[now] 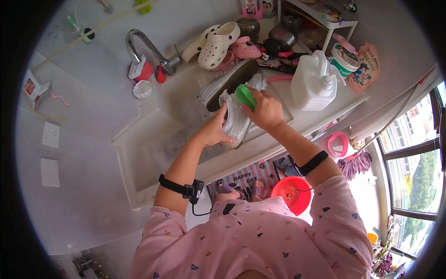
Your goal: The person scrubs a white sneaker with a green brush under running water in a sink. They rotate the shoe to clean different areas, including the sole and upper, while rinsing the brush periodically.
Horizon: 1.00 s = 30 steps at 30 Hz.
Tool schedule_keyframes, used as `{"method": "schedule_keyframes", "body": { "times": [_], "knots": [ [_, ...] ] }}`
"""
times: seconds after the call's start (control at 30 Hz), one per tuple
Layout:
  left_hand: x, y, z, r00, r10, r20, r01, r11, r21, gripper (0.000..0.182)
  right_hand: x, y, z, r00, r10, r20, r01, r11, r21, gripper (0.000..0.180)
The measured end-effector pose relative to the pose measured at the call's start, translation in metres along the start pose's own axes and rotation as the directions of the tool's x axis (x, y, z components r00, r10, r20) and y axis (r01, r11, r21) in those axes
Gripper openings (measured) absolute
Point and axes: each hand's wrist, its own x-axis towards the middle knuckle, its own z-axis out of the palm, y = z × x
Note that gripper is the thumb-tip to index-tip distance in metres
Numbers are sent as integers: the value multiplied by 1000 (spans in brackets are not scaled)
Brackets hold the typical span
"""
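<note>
My left hand (211, 132) grips a white shoe (237, 125) from its left side, thumb and fingers spread around it. The shoe is wet and shiny and held over the laundry sink (134, 153). In my right hand (268, 108) is a green scrubbing brush (245, 96), held against or just over the shoe's upper end; its bristles are hidden. Behind the held shoe, a second white shoe (217, 81) lies on its side with its dark sole towards me. A whitish, glossy lump (258, 81) lies beside my right hand; I cannot tell what it is.
A chrome faucet (150, 45) rises at the sink's back. Cream clogs (219, 47) and a pink clog (246, 48) sit behind the shoes. A white plastic jug (313, 83) and a tub (345, 61) stand right. Below, a red basin (292, 195) is on the floor.
</note>
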Motion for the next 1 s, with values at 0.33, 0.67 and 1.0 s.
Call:
{"method": "schedule_keyframes", "body": {
  "times": [0.33, 0.67, 1.0],
  "knots": [
    [-6, 11, 7, 998, 21, -59, -15, 993, 114, 130, -10, -7, 2, 969, -9, 248, -21, 993, 116, 58],
    [-5, 14, 10, 994, 89, -57, -79, 983, 167, 128, -7, -20, 7, 942, 29, 333, -62, 994, 89, 56],
    [-5, 14, 13, 996, 73, -54, -63, 983, 172, 128, -9, -13, 3, 971, -8, 239, 0, 999, 33, 66]
  ]
}}
